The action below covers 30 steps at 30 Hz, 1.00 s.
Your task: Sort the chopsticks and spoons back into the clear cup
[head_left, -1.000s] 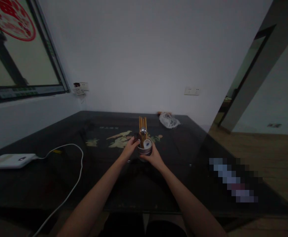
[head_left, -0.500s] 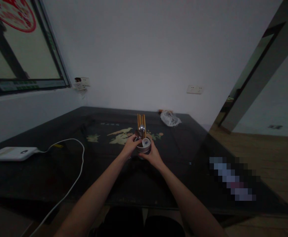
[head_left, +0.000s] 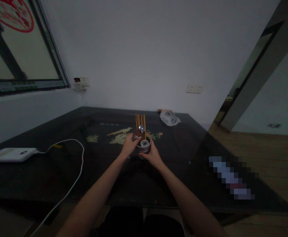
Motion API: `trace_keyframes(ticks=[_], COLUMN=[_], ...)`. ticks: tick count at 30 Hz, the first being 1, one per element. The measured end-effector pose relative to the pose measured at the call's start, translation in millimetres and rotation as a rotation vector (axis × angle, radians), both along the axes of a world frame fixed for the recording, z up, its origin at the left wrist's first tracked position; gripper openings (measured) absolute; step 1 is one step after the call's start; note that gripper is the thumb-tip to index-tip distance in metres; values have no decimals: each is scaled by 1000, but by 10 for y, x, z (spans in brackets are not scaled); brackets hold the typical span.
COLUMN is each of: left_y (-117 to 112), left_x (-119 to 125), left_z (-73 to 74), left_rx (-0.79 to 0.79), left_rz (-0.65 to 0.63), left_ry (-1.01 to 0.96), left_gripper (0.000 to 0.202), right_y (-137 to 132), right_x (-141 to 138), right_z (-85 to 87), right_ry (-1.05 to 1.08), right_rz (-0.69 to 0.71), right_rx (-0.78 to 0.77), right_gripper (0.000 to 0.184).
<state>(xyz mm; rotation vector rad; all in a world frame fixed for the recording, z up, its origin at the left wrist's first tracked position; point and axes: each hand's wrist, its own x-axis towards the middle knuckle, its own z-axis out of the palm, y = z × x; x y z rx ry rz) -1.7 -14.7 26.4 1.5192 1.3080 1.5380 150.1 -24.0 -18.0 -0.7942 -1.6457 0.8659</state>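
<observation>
A small cup [head_left: 144, 149] stands in front of me at the middle of the table, with several wooden chopsticks [head_left: 144, 122] upright in it. A shiny metal spoon [head_left: 141, 128] rises among them, bowl up. Inside the cup, near the front rim, is a small white round piece [head_left: 144, 143] whose kind I cannot make out. My right hand [head_left: 154, 155] wraps the cup's right side and front. At its left rim, my left hand [head_left: 128, 144] is closed with the thumb on a dark brownish spoon [head_left: 136, 134]; the spoon's handle is hidden.
The cup is on a dark glossy table [head_left: 158, 184] with a bird-and-flower picture. A white power bank [head_left: 12, 154] with a white cable [head_left: 82, 158] lies left. A crumpled plastic bag [head_left: 170, 118] sits near the wall, and a pixelated object [head_left: 229, 177] lies right.
The dark spoon's bowl has turned and shows broader beside my left hand. The chopsticks have shifted slightly left and spread. My right hand keeps its hold on the cup.
</observation>
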Motion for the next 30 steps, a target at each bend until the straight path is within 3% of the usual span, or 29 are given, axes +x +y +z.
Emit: trace_keyframes(ticks=[4,16,23,30], left_y=[-32,-71,-148,-182], left_x=[7,18,48,82], left_z=[28,12,100,144], left_rx=[70,198,196,243], left_rz=[28,104,-22,-52], left_ry=[32,127,98,-43], left_gripper=[12,19,29,29], right_y=[-4,-9,-34,-33], right_x=[7,11,13,14], right_z=[2,2,49,68], right_ry=[-8,-21,-33,-57], right_rz=[-5,-27,-7,14], right_rx=[-1,-34,-38,-6], right_gripper=[86,84,82,80])
